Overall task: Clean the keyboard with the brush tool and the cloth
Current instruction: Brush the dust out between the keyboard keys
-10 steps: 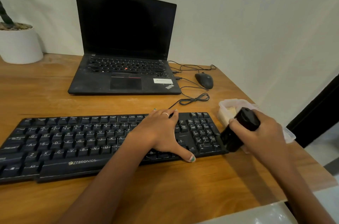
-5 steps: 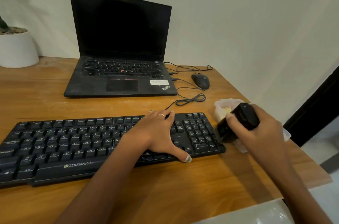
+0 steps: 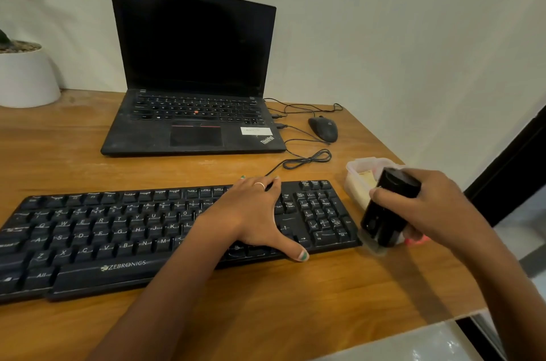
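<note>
A black Zebronics keyboard (image 3: pixel 118 230) lies across the front of the wooden desk (image 3: pixel 295 301). My left hand (image 3: pixel 251 213) rests flat on its right-middle keys, fingers spread, thumb at the front edge. My right hand (image 3: pixel 437 210) grips a black block-shaped brush tool (image 3: pixel 387 207), tilted, its lower end just off the keyboard's right end near the number pad. Something pink (image 3: pixel 416 240) shows under my right hand. No cloth is plainly visible.
An open black laptop (image 3: pixel 192 65) stands behind the keyboard. A wired mouse (image 3: pixel 323 128) and a looped cable (image 3: pixel 307 158) lie to its right. A clear plastic container (image 3: pixel 359 174) sits behind the tool. A white plant pot (image 3: pixel 26 77) stands at far left. The desk edge is close on the right.
The tool's lower end has stayed beside the keyboard's right end, shifting only slightly. My left hand has kept its place on the keys. The camera view has shifted a little.
</note>
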The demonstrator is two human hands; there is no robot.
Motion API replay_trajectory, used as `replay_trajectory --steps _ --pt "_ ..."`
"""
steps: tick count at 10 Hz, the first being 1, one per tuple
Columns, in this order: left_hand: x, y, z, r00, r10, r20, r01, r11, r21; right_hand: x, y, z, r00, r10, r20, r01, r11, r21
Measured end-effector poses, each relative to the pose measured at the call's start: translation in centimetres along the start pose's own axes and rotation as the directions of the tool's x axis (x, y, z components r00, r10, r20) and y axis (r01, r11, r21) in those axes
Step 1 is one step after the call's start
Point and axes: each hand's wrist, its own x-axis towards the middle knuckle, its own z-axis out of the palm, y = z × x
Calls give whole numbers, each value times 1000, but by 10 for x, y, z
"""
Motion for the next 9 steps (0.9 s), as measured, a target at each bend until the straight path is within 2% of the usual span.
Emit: replay_trajectory --steps 1,2,3,4,5,6,7,8,9 --pt "0 0 0 1000 3 0 -3 1000 4 -5 -4 14 971 -151 -187 151 988 -13" --pt "0 0 0 1000 2 -2 -2 1000 1 -7 -2 22 984 -125 -124 123 992 -21" --pt "1 0 0 1000 6 1 -6 1000 7 -4 0 2 997 -45 56 46 999 -13" --pt "1 -1 1 1000 4 -1 -4 1000 8 -6 -3 6 983 -117 -141 122 992 27" --pt "1 -1 1 1000 6 -5 -6 1000 13 -10 -2 23 977 -135 -166 139 990 7" --pt "1 0 0 1000 6 -6 -5 1000 17 -7 -3 5 997 -4 77 6 1000 -28" --pt "1 0 0 1000 2 -1 -2 1000 16 -5 -5 0 998 -63 -30 63 998 -8" --pt "0 0 0 1000 -1 2 1 1000 13 -6 -5 22 968 -141 -209 145 989 8" --pt "0 0 0 1000 -1 2 1 1000 4 -1 -3 19 998 -41 -52 43 999 26"
